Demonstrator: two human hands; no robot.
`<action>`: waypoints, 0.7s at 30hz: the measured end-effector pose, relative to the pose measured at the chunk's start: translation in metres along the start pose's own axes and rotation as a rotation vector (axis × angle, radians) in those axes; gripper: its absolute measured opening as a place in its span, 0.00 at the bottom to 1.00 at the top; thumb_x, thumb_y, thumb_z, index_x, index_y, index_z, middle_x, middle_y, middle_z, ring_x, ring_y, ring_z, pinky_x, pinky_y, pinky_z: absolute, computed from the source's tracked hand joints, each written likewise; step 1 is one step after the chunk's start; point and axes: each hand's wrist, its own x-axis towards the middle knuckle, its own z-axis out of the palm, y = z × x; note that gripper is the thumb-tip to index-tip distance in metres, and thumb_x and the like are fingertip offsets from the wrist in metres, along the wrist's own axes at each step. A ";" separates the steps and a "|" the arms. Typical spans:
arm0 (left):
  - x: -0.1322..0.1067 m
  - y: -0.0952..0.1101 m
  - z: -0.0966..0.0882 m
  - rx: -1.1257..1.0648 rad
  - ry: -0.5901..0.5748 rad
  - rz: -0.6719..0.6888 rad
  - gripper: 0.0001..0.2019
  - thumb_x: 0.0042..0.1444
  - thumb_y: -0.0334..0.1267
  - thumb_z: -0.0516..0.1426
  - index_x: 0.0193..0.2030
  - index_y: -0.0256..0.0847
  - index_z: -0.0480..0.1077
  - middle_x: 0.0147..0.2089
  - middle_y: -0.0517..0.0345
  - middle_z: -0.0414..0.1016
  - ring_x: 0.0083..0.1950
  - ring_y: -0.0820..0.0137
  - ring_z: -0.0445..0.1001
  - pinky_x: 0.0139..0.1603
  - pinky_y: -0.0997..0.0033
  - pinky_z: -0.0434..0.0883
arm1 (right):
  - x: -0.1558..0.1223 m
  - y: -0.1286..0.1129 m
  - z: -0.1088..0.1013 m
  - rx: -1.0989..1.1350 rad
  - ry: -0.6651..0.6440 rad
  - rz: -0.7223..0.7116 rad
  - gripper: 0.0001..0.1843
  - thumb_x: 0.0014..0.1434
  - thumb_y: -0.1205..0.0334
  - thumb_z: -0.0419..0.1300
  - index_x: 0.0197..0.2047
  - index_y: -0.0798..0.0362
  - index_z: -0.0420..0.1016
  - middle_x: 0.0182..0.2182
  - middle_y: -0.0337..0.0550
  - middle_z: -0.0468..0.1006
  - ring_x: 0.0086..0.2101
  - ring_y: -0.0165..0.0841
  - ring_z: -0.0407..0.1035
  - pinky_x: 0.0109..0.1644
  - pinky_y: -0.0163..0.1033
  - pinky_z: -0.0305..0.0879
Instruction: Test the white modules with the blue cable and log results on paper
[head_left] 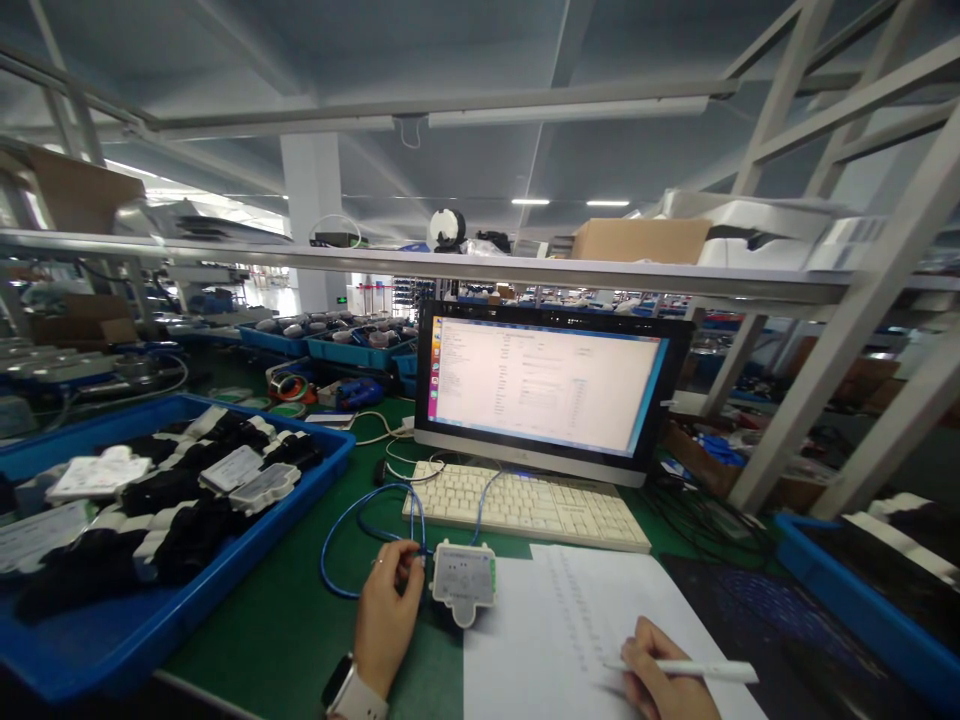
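Sitting between right fingers [643, 658]: pen [705, 669] (over paper [510, 650]).

Monitor [547, 390]: on the bench [307, 635], behind the keyboard [525, 505]
Shelf [450, 262]: above the monitor, a carton [637, 240] on it
Device [463, 575]: before the keyboard, at the paper's [510, 640] far left corner
Cable [324, 555]: looped between left tray [225, 572] and device
Left hand [390, 600]: just left of the device
Right hand [664, 670]: over the paper, pen [709, 669] in it
Left tray: at the bench's left, parts [225, 468] piled inside
Mat [742, 590]: right of the paper
Right tray [862, 605]: far right, beside the mat
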 end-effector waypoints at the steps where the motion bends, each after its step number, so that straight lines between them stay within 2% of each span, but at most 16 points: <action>1: 0.000 0.000 0.000 -0.001 -0.001 -0.001 0.11 0.54 0.45 0.51 0.36 0.41 0.69 0.32 0.54 0.72 0.30 0.65 0.70 0.32 0.65 0.70 | 0.000 -0.001 0.000 -0.006 0.006 0.002 0.24 0.44 0.44 0.59 0.19 0.50 0.50 0.09 0.30 0.59 0.11 0.20 0.45 0.17 0.27 0.36; 21: -0.001 -0.003 0.001 0.005 0.003 0.010 0.11 0.55 0.44 0.51 0.36 0.41 0.69 0.32 0.54 0.72 0.31 0.65 0.71 0.32 0.66 0.70 | -0.001 0.001 0.000 0.000 -0.022 -0.020 0.23 0.46 0.45 0.59 0.19 0.50 0.51 0.09 0.32 0.61 0.11 0.20 0.45 0.17 0.27 0.34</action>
